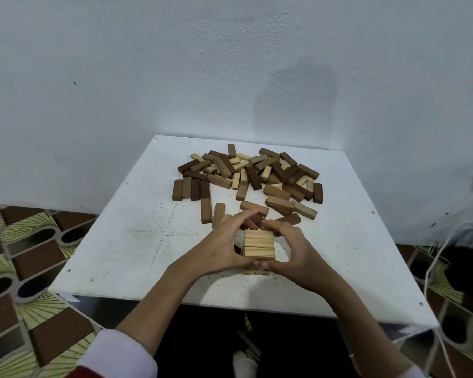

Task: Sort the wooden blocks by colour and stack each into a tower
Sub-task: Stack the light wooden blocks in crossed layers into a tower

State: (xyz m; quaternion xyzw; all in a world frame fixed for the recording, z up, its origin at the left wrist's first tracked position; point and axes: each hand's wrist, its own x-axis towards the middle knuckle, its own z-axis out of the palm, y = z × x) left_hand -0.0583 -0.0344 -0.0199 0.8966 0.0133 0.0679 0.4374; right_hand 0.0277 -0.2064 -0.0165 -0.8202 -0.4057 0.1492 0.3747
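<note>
A low tower of light wooden blocks stands near the front middle of the white table; three pale blocks lie side by side on its top. My left hand and my right hand curl round it from both sides, fingers behind it and thumbs at its front. Behind them lies a loose heap of mixed blocks, dark brown, mid brown and pale. A row of dark blocks lies side by side at the heap's left. Two mid-brown blocks lie apart, just in front of that row.
A white wall rises right behind the table. Patterned floor tiles show on both sides. A pale cord hangs near the table's right edge. The table's front left part is bare.
</note>
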